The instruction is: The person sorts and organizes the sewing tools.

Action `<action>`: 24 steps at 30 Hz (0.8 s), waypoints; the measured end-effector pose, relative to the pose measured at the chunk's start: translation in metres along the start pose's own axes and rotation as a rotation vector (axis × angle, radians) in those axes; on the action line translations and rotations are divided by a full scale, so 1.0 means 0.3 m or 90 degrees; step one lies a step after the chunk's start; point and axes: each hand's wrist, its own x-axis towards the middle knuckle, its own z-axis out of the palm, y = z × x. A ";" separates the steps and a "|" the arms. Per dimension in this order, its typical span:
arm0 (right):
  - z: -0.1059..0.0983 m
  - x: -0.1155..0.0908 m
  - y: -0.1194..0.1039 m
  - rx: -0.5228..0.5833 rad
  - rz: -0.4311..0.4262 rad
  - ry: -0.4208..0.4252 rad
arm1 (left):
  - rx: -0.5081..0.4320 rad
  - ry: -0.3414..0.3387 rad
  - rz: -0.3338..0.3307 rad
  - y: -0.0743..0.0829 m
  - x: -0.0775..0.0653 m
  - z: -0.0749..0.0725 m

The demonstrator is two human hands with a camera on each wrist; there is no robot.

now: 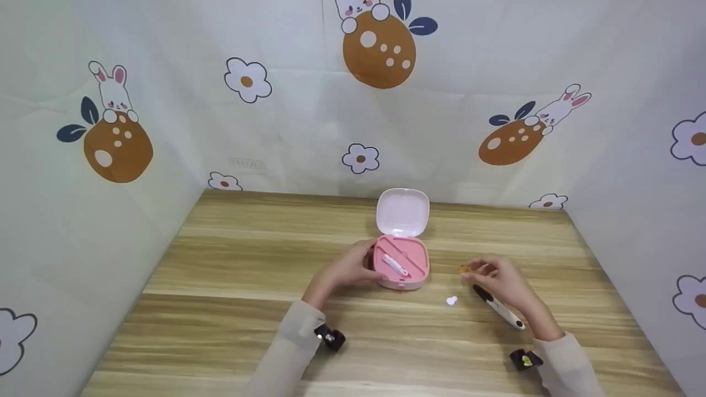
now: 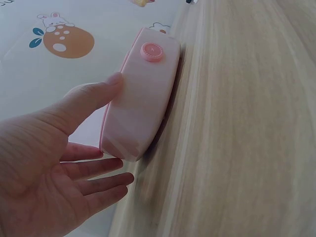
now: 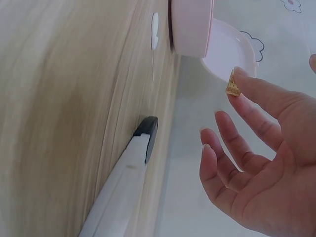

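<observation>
In the head view my left hand [image 1: 348, 267] holds the left side of a pink case [image 1: 401, 285] on the table. Its thumb lies on the front wall near the round pink button [image 2: 152, 52], with the other fingers at the side. The pale lid [image 1: 403, 213] stands raised; a white stick [image 1: 395, 265] with pink marks lies in the recessed tray. To the right, my right hand [image 1: 503, 280] pinches a small golden piece [image 3: 232, 87] between thumb and forefinger, the other fingers loosely bent.
A small white lobed piece [image 1: 452, 300] lies between the case and my right hand. Beneath that hand rests a long white tool with a black end [image 1: 506, 314]. Patterned cloth walls [image 1: 309, 121] enclose the wooden table [image 1: 220, 264] at the back and sides.
</observation>
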 end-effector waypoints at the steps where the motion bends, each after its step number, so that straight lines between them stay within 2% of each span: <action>1: 0.004 0.003 -0.001 0.003 -0.003 0.000 | 0.001 0.000 0.001 0.001 -0.001 0.000; 9: 0.033 0.023 -0.020 0.003 -0.026 -0.003 | 0.004 -0.003 -0.004 -0.001 0.000 0.004; 16: 0.052 0.039 -0.039 0.021 -0.057 -0.012 | 0.010 -0.003 0.013 0.000 -0.001 0.003; 24: 0.076 0.061 -0.068 0.032 -0.042 -0.013 | -0.003 -0.003 0.001 0.002 0.002 0.000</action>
